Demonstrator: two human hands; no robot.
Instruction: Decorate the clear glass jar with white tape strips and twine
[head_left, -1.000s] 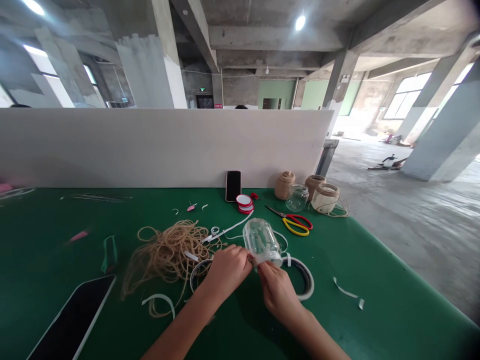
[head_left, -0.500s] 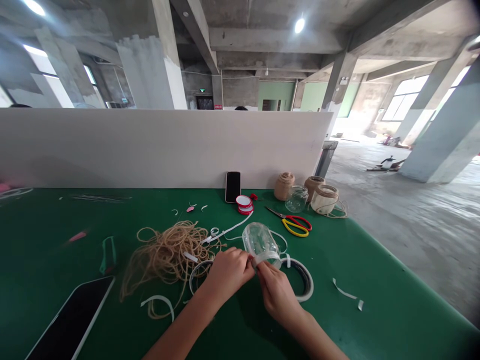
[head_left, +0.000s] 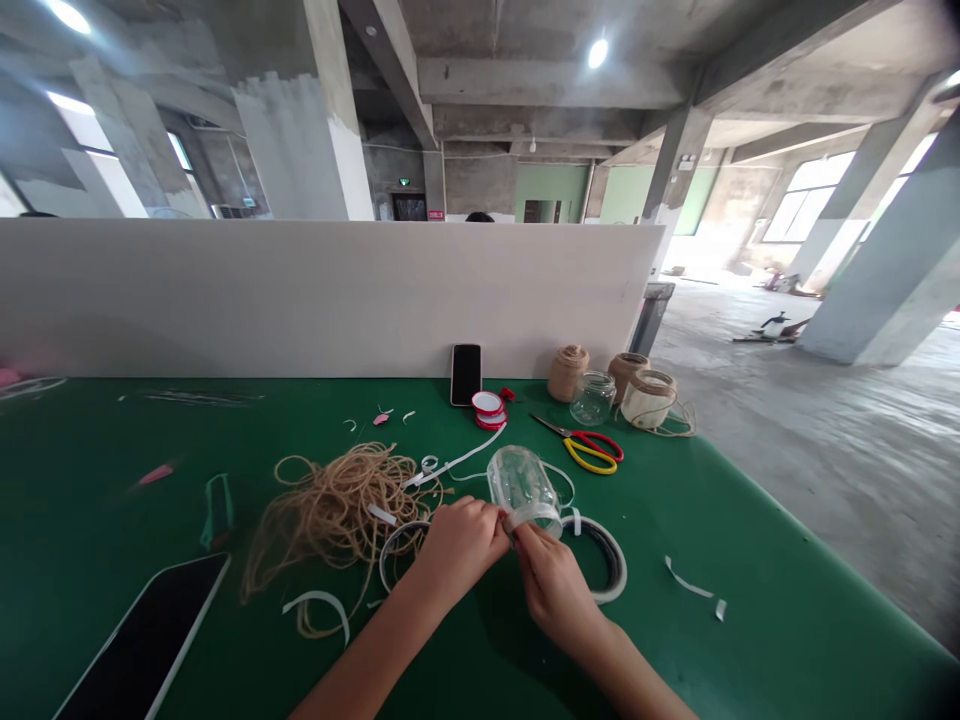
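Observation:
A clear glass jar [head_left: 522,477] lies tilted on its side, its near end towards me. Round that near end runs a band of white tape [head_left: 534,512]. My left hand [head_left: 466,540] is closed, its fingertips pinched at the left end of the tape; exactly what they grip is hidden. My right hand [head_left: 553,572] is closed at the jar's near rim, thumb and fingers on the jar and the tape. Rolls of tape lie on both sides: a left roll [head_left: 388,562] partly behind my left forearm and a right roll [head_left: 616,565] beyond my right hand.
Loose jute twine [head_left: 352,500] is heaped at left, above a tablet [head_left: 146,640]. Scissors [head_left: 589,450] lie behind the jar. Twine-wrapped jars [head_left: 568,374] and a bare jar [head_left: 594,398] stand at back right. A phone [head_left: 466,375] leans on the white partition [head_left: 322,300].
Almost nothing differs. The jar and both hands stay in the same place, with only a very slight shift of the jar's far end.

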